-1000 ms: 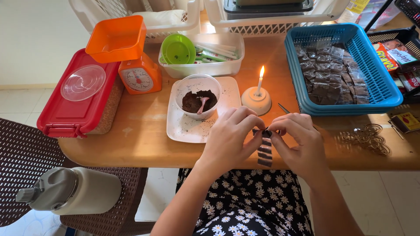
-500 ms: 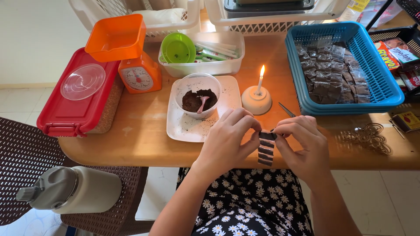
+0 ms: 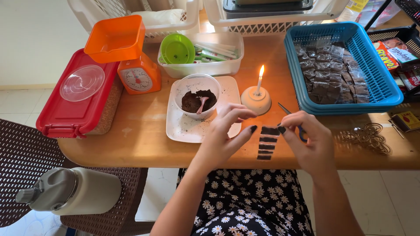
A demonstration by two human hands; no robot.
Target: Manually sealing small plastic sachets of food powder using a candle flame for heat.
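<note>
head view: one camera, looking down over the edge of the wooden surface [image 3: 144,144]; both hands sit low centre of the frame.
left hand [image 3: 225,137]: fingers loosely spread and curled, index tip touching the top left corner of the packet strip. No real pinch.
right hand [image 3: 306,140]: thumb and index fingers pinch the top right corner of the strip; small scissors [image 3: 291,118] are tucked in the same hand, blades poking up toward the candle.
packet strip [image 3: 267,143]: dark, ribbed plastic, hanging from its top edge between the two hands, just over the front edge of the surface. Held by the corners so it hangs flat and clear, probably.
candle [image 3: 260,81]: lit, standing in a white holder [image 3: 256,100] just above the hands; flame is close to the strip's top edge, likely kept within reach for that reason.
bowl [image 3: 199,94]: white, holds dark powder and a pink spoon, on a white tray [image 3: 183,126] left of the candle.
blue basket [image 3: 350,65]: upper right, stacked with similar dark packets.
upper left: orange kitchen scale [image 3: 131,61], red box [image 3: 81,102] with a clear lid on it.
top centre: clear tub [image 3: 205,54] with a green lid.
right edge: rubber bands [image 3: 367,137].
lower left: grey-capped bottle [image 3: 72,192] on a woven chair.
obstructions: nothing between hands and candle; tray corner lies just left of the left hand.
</note>
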